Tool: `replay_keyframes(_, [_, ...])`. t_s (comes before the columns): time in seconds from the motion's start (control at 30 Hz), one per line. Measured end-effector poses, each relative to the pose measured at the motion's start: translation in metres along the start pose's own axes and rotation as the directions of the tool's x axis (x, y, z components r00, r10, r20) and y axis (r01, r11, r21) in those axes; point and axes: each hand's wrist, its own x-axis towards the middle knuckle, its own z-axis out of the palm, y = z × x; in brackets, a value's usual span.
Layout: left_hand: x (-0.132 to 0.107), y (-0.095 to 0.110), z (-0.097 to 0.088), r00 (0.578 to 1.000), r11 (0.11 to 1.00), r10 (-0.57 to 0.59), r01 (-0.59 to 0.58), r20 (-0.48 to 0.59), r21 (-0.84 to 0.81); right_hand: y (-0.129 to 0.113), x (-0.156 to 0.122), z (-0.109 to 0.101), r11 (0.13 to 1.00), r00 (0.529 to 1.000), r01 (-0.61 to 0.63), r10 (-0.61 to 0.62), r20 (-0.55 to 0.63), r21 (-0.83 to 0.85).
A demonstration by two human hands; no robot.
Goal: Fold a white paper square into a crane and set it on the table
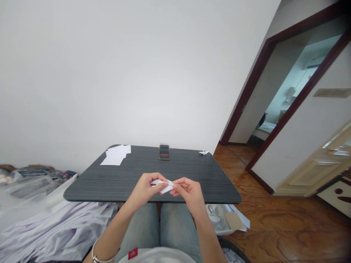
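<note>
Above the near edge of a dark, streaked table [90,186], two bare hands meet over a small piece of folded white paper [165,187]. The left hand [148,188] is partly closed, pinching the paper between its thumb, laid across the top, and its curled index finger. The right hand [190,190] is also partly closed, with thumb and bent fingers gathered at the paper's right end; exactly how firmly it grips there, I cannot tell. The paper sits between the two hands, its pale faces meeting at angled creases. A light-coloured bangle [95,258] circles the left wrist.

Farther out, at the table's far left corner, several loose white sheets [114,155] overlap unevenly. A dark phone [164,152] stands or lies near the middle of the far edge, and a small folded paper shape with pointed ends [203,153] rests near the far right corner. Below the near edge are the person's legs in faded blue jeans [139,226]. Pale, crumpled cloth [63,230] heaps on the left; on the right, beyond the table, wooden flooring [263,233] leads towards a dark red door frame [253,80]
</note>
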Motion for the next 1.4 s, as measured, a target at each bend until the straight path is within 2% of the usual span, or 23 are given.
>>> replay_keyframes(0.13, [-0.001,-0.001,0.000,0.998,0.998,0.014,-0.017,0.053,0.056,0.001,0.000,0.001,1.000,1.000,0.008,-0.008,-0.001,0.009])
replay_keyframes(0.67, [-0.001,0.000,0.000,1.000,1.000,0.001,-0.001,0.016,0.022,-0.003,-0.001,0.001,1.000,1.000,0.009,-0.009,-0.022,0.023])
replay_keyframes(0.93, [0.001,-0.004,-0.003,1.000,0.994,0.019,-0.021,0.017,0.111,-0.002,-0.002,0.001,0.999,1.000,-0.005,0.005,0.008,0.049])
replay_keyframes(1.17, [0.004,-0.014,-0.005,1.000,0.999,-0.021,0.021,0.006,0.030,0.000,-0.003,0.001,1.000,0.999,-0.014,0.014,0.044,0.008])
replay_keyframes(1.4, [0.005,-0.013,-0.007,0.998,0.998,-0.064,0.064,0.029,-0.016,-0.002,-0.001,-0.004,0.999,0.994,-0.037,0.033,0.103,0.030])
